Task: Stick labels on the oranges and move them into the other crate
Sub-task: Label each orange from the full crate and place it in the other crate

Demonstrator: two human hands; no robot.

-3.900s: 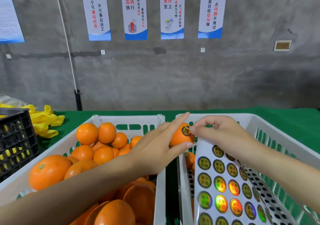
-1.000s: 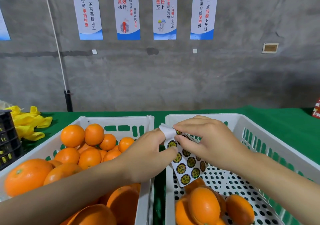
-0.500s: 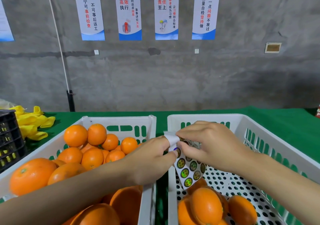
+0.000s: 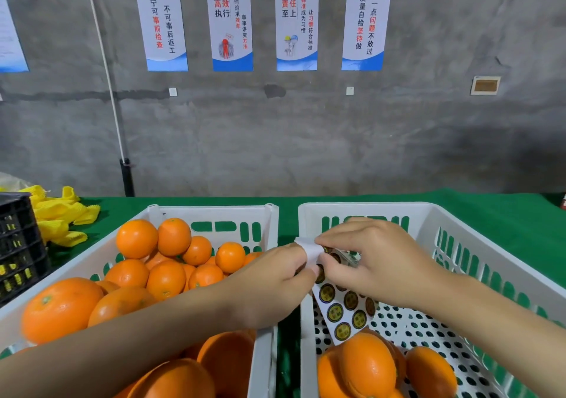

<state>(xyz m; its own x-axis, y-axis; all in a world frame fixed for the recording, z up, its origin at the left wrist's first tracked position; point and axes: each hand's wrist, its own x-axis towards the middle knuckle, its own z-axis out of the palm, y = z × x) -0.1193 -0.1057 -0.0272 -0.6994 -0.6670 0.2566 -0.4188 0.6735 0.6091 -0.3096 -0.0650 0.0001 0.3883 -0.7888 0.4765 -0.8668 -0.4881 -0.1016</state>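
A white sheet of round gold-and-black labels (image 4: 344,309) hangs over the near-left part of the right white crate (image 4: 459,229). My left hand (image 4: 272,287) pinches the sheet's curled top corner. My right hand (image 4: 373,263) pinches the sheet beside it, fingertips on a label at the top edge. The left white crate (image 4: 211,214) is heaped with oranges (image 4: 167,278). A few oranges (image 4: 367,367) lie in the right crate's near end, below the sheet.
A green cloth (image 4: 505,214) covers the table. A black crate (image 4: 18,244) stands at the far left with yellow foam nets (image 4: 58,214) behind it. A grey wall with posters rises behind the table.
3.9 s ago my left hand held an orange while my right pressed a label on it. Now that orange is gone from my hand, and both hands hold the label sheet, barely shifting over the last second.
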